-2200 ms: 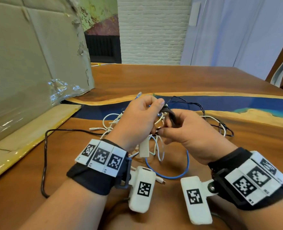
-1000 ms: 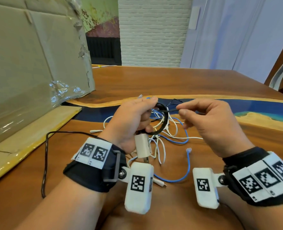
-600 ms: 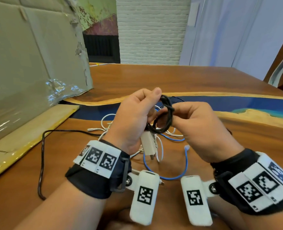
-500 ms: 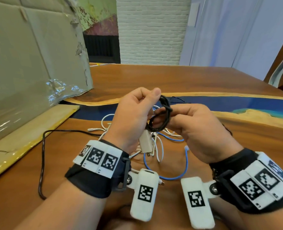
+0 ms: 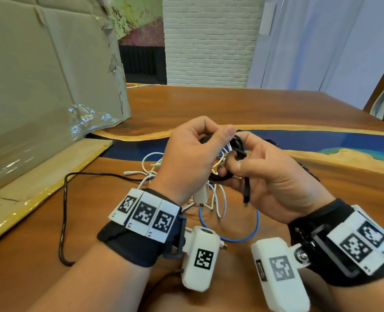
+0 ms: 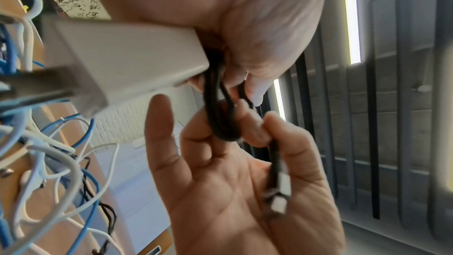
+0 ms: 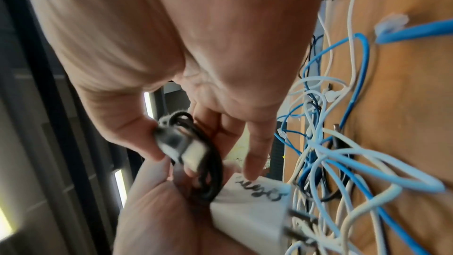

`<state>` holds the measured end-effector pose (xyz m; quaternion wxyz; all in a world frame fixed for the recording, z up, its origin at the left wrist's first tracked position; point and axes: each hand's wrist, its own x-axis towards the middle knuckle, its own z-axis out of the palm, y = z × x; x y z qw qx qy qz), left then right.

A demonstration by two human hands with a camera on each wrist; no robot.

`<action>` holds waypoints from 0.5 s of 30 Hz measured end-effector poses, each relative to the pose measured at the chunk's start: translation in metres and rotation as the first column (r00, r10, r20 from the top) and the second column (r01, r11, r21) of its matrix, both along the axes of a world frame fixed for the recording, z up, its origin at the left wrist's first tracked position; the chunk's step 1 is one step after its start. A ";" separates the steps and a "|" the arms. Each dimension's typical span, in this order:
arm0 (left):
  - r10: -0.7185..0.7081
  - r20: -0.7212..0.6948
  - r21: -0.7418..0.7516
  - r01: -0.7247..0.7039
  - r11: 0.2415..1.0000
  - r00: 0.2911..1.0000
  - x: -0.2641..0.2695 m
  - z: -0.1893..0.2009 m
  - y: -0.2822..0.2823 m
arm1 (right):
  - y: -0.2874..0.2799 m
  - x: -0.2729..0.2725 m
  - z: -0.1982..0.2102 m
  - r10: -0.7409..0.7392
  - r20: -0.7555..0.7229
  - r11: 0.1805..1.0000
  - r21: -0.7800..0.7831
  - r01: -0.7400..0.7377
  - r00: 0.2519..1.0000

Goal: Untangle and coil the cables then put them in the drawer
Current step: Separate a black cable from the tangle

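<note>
The black cable [image 5: 236,152] is wound into a small coil and held up above the bench [image 5: 231,104], between both hands. The left hand [image 5: 186,158] has its fingers curled round the coil, thumb tip on top, and the same grip also holds a white charger block [image 6: 122,61] against the palm; the block's metal prongs point down toward the bench, and handwriting in black marker shows on its side in the right wrist view. The right hand [image 5: 274,176] pinches the cable's free end between thumb and forefinger, so this grip is closed on the cable, with its other fingers loosely bent beside the coil. The end hangs down over the right palm and finishes in a small plug [image 6: 278,201] with a pale tip.

Beneath the hands lies a loose tangle of white cables [image 5: 150,167] and a blue cable [image 5: 252,233] that loops toward the person. Another thin black lead [image 5: 64,210] runs off to the left across the wood and curves back toward the left forearm. A large cardboard sheet [image 5: 40,86] leans at the left, with crumpled clear tape on its lower edge. The bench top is brown wood with a blue resin strip across it.
</note>
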<state>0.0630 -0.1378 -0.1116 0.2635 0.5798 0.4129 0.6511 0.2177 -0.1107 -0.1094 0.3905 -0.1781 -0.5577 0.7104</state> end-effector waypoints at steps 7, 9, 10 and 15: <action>0.058 -0.029 0.054 -0.056 0.997 0.998 -0.002 -0.001 0.003 | 0.003 0.001 -0.001 -0.333 0.296 0.905 0.368 0.215 0.895; 0.055 0.033 0.049 -0.056 0.997 0.998 -0.003 -0.002 0.004 | 0.003 0.004 0.002 -0.354 0.269 0.899 0.362 0.247 0.896; 0.050 0.080 0.043 -0.053 0.998 0.996 -0.004 -0.001 0.004 | 0.004 0.005 0.003 -0.374 0.256 0.891 0.366 0.269 0.892; 0.026 0.279 -0.063 -0.009 0.998 0.960 -0.007 0.001 0.006 | 0.010 0.009 0.002 -0.513 0.280 0.788 0.529 0.315 0.811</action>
